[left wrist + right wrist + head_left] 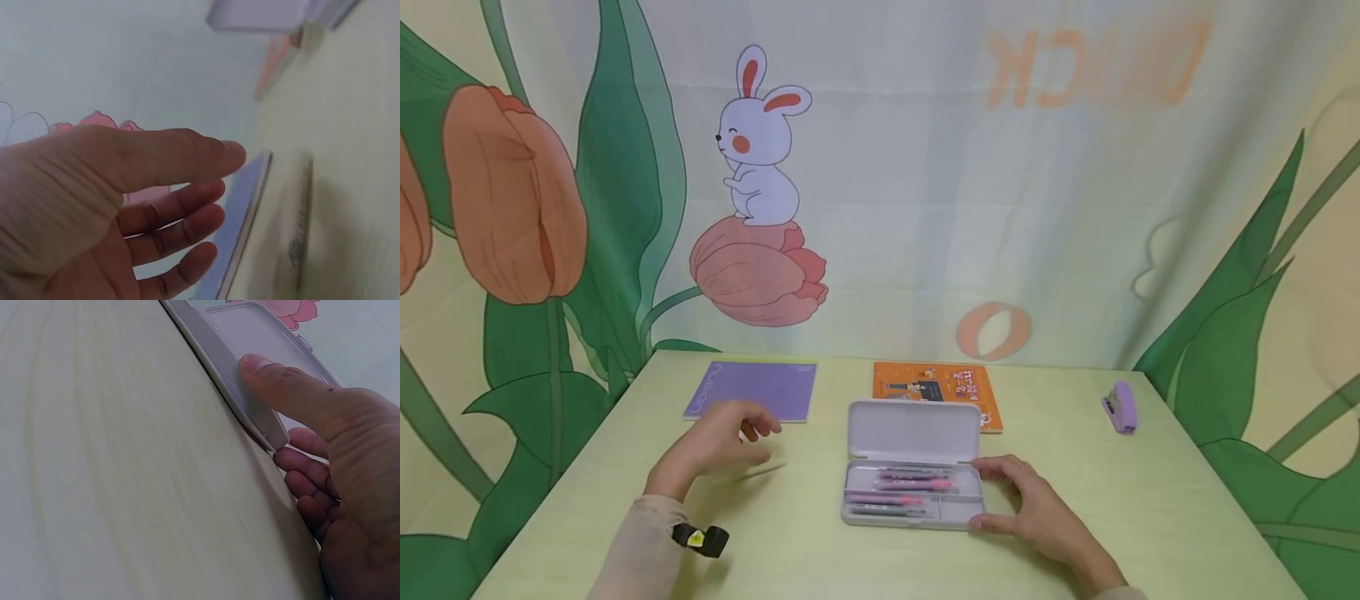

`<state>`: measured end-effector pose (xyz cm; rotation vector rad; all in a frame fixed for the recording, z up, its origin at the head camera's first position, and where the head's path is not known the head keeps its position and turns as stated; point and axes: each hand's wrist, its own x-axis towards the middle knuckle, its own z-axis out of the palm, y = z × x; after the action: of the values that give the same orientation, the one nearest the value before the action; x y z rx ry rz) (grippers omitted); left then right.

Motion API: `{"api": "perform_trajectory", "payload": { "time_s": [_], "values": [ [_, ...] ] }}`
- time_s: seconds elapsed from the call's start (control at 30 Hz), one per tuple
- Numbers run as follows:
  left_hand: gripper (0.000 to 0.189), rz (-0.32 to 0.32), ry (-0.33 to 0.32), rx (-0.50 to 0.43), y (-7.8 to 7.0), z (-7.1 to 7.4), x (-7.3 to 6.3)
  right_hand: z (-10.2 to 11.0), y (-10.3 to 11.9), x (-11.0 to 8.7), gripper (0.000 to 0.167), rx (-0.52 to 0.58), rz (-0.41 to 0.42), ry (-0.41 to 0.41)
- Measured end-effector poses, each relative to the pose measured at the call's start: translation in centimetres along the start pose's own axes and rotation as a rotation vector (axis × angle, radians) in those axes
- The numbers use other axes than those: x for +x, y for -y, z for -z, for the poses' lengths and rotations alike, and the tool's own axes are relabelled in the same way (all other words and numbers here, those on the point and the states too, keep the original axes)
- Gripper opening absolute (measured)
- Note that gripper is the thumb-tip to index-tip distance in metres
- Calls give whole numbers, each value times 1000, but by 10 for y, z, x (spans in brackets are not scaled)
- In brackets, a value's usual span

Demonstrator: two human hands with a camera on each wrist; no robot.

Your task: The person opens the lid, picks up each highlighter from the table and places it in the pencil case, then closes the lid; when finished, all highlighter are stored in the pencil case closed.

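An open pencil case [913,525], pale grey with its lid raised at the back, lies on the table. Several pens [917,484], some purple with pink ends, rest in its compartments. My right hand [1037,512] grips the case's right end, thumb at the front corner and fingers along the side; the right wrist view shows the thumb over the case wall [250,403]. My left hand [730,442] hovers above the table with fingers loosely bent and nothing held. A slim cream pen [299,231] with small dark print lies beneath it, apart from the fingers.
Behind my left hand lies a purple notebook [760,390]. An orange booklet [940,375] sits behind the case, partly covered by the lid. Far right stands a purple stapler [1122,407]. A printed curtain [895,208] hangs along the table's back edge.
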<state>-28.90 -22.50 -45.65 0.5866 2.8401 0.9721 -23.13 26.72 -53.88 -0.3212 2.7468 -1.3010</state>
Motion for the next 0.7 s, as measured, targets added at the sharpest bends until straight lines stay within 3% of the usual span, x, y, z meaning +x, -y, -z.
{"api": "perform_trajectory", "payload": {
  "time_s": [0.07, 0.17, 0.4, 0.7],
  "values": [
    [33, 46, 37, -7, 6, -3, -1, 0, -1, -1, 81, -1, 4, 4],
    [36, 66, 73, -12, 12, -5, -2, 0, -1, -2, 81, -14, 18, -2],
    [34, 151, 129, -21, 17, -9, -1, 1, -1, -1, 81, -19, 37, -2],
    [29, 162, 146, -12, 19, -15, 1, 1, 0, -2, 81, -17, 30, 4]
  ]
}}
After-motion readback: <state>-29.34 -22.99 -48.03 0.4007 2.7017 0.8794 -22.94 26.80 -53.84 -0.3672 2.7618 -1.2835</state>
